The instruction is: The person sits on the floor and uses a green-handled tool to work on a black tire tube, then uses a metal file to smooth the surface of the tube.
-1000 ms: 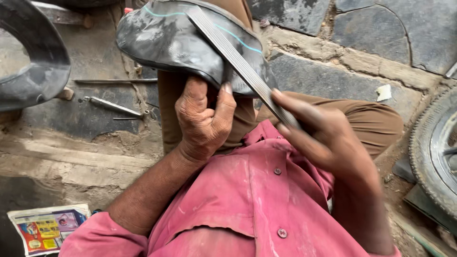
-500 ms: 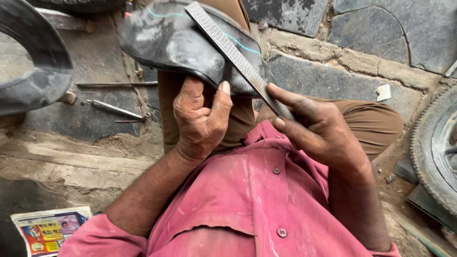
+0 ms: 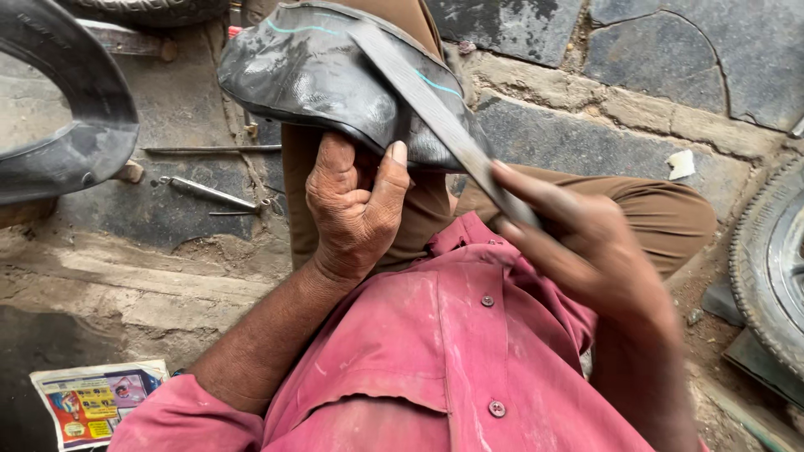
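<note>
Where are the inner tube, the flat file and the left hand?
inner tube [image 3: 310,79], head view, on its black rubber top.
flat file [image 3: 435,113], head view, mid-blade lying across the tube.
left hand [image 3: 352,205], head view, back of the hand.

inner tube [image 3: 327,84]: black rubber, folded over knee | file [image 3: 444,125]: flat grey metal, slanting across tube

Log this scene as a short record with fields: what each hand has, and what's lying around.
left hand: grips the edge of a black rubber inner tube draped over the knee
right hand: holds a flat metal file laid across the tube; blurred
ground: metal rod, wrench, newspaper
right edge: tyre
</note>
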